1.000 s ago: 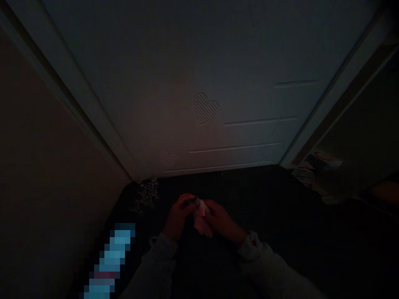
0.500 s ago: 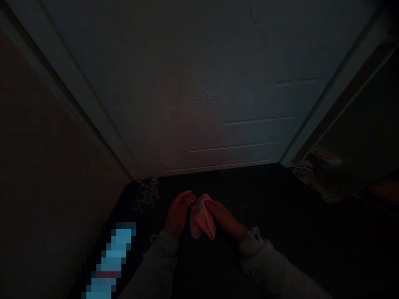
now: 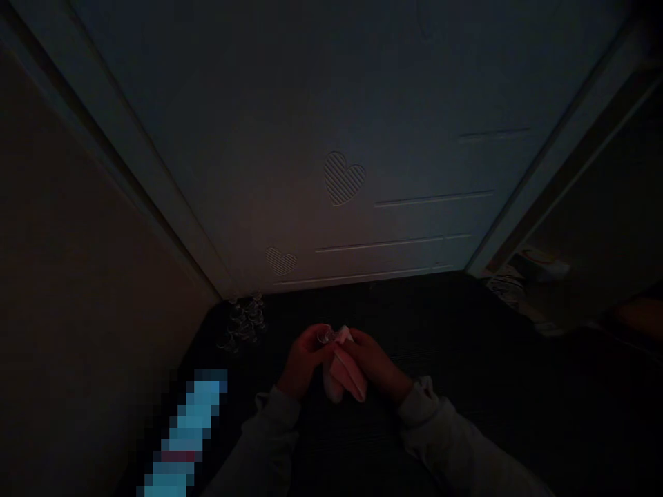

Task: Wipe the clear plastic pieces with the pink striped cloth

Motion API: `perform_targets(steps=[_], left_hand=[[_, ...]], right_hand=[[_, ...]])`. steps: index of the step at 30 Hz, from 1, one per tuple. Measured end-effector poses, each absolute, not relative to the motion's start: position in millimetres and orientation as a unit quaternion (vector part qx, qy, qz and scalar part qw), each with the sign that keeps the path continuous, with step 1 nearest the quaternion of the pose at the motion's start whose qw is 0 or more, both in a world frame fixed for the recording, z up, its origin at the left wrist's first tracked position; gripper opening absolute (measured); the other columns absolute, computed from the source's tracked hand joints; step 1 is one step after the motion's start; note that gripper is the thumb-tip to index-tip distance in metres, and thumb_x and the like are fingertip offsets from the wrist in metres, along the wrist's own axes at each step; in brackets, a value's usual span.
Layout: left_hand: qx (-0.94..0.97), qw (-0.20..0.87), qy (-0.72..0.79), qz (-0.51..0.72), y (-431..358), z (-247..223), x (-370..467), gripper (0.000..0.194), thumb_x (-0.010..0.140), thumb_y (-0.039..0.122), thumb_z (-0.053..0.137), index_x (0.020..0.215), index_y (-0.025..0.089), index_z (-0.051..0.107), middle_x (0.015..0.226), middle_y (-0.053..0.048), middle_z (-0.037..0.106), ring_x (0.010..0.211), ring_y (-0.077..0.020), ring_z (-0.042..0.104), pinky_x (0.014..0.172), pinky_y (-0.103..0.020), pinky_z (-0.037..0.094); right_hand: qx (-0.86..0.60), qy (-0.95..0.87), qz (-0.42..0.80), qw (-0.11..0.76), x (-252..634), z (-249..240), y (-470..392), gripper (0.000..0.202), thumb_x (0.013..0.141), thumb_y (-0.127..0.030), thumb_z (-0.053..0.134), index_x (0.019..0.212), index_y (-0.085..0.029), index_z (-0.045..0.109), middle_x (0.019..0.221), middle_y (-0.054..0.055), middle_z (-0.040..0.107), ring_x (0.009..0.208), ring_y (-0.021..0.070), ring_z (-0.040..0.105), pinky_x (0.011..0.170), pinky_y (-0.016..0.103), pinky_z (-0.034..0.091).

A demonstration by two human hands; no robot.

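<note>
In the dim head view my left hand is closed around a small clear glass-like piece, whose rim catches a little light. Its exact kind is hard to make out. My right hand grips a pink cloth that hangs in folds between the hands. The top of the cloth touches the clear piece. Farther left, a cluster of several similar clear pieces stands on the dark tabletop.
A pale door with engraved hearts rises behind the table. A brown wall flanks the left side. A bright pixelated strip lies at lower left. Dim, unclear items sit at the far right.
My left hand has moved right and turned, bringing the clear piece against the cloth. The cloth has shifted slightly right, and the hands are closer together.
</note>
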State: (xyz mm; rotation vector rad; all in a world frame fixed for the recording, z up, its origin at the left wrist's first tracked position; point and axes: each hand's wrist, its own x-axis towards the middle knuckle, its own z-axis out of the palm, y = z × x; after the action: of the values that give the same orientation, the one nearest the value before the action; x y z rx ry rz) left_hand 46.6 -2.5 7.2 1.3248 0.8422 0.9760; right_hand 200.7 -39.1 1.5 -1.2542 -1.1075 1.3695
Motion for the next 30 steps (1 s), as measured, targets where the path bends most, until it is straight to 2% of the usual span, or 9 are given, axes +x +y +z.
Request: perform_targets(steps=[14, 30], left_hand=[[0.564, 0.612, 0.379, 0.405, -1.8, 7.4, 44.6, 0.021, 0.087, 0.027, 0.062, 0.105, 0.015, 0.063, 0.104, -0.005, 0.068, 0.095, -0.0209, 0.065, 0.087, -0.045, 0.05], [0.55, 0.602, 0.383, 0.434, -1.7, 7.7, 45.6, 0.02, 0.087, 0.025, 0.063, 0.104, 0.015, 0.063, 0.105, -0.005, 0.067, 0.095, -0.0207, 0.064, 0.085, -0.044, 0.051]], right_hand=[[-0.465, -0.437, 0.597, 0.486, 200.3, 7.3, -42.7, 0.026, 0.093, -0.031, 0.056, 0.113, -0.015, 0.059, 0.112, 0.007, 0.063, 0.094, 0.0212, 0.064, 0.08, 0.041, 0.054], [-0.532, -0.465, 0.551, 0.444, 200.0, 5.0, -41.9, 0.026, 0.092, -0.031, 0.056, 0.113, -0.015, 0.059, 0.112, 0.007, 0.063, 0.092, 0.0214, 0.064, 0.078, 0.04, 0.054]])
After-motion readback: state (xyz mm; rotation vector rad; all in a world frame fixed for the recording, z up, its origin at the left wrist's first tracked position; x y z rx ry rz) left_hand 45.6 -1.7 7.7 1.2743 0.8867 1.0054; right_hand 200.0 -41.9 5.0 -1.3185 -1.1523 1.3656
